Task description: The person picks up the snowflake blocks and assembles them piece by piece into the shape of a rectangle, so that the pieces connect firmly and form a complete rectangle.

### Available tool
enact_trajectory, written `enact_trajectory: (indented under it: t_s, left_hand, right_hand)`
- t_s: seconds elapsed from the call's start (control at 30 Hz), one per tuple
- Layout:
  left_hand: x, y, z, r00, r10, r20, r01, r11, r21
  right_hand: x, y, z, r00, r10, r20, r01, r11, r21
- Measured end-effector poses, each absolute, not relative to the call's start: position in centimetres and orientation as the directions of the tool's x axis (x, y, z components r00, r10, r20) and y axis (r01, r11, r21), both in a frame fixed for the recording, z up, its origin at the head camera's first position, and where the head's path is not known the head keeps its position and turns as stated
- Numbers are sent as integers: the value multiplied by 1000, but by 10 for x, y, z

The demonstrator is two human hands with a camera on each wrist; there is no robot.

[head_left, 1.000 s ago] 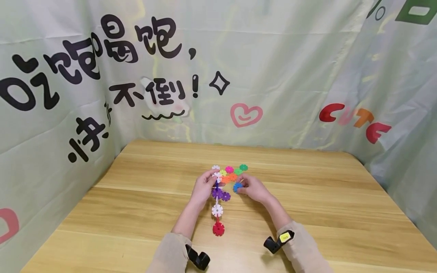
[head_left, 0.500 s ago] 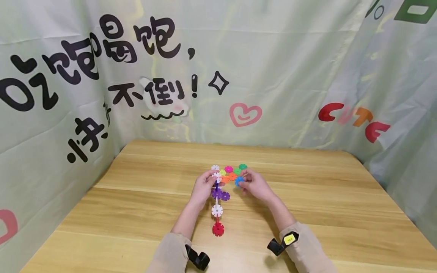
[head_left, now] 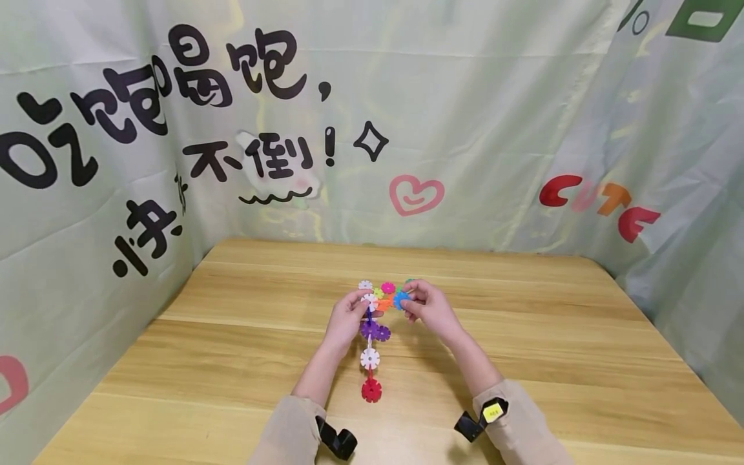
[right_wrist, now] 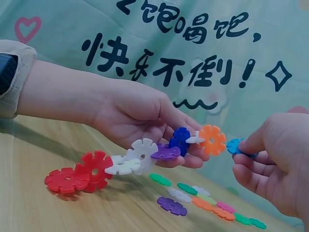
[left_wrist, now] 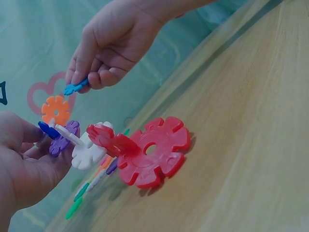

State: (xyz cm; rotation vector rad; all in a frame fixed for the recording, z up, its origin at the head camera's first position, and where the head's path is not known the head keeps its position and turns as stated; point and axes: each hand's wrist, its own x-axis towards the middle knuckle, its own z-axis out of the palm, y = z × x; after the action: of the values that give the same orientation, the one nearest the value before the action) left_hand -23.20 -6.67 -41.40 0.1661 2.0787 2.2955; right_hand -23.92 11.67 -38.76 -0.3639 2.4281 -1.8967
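Nearest the wearer, a red snowflake disc (head_left: 371, 389) lay flat on the wooden table (head_left: 552, 361), the low end of a chain of interlocked plastic discs (right_wrist: 140, 157) that rose through white and purple pieces to an orange disc (right_wrist: 212, 139) at its tip. The left hand (head_left: 347, 314) cradled the chain's upper part, fingers curled beneath and thumb above, pinching it near the purple and blue pieces. Just beside that tip, the right hand (head_left: 426, 309) pinched a single blue disc (right_wrist: 235, 146) between thumb and forefinger, its edge turned toward the orange disc and not yet touching it. Beyond both hands, loose discs (right_wrist: 212, 203) in green, pink, purple and white lay scattered on the table, before a printed fabric backdrop (head_left: 465, 116). The discs looked light, thin and stiff, smooth enough to slip, and likely best pinched by the flat faces, leaving the notched rim free; the chain seemed apt to flex or part at its slot joints.
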Motion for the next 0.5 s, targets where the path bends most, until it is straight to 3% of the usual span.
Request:
enact_trajectory:
  t_s: [0.5]
  left_hand:
    - [-233,-66,-414,-995,96,38,31,-71,997]
  right_hand:
    - [-241,113,-391,-974,-198,112,-155,215,-964]
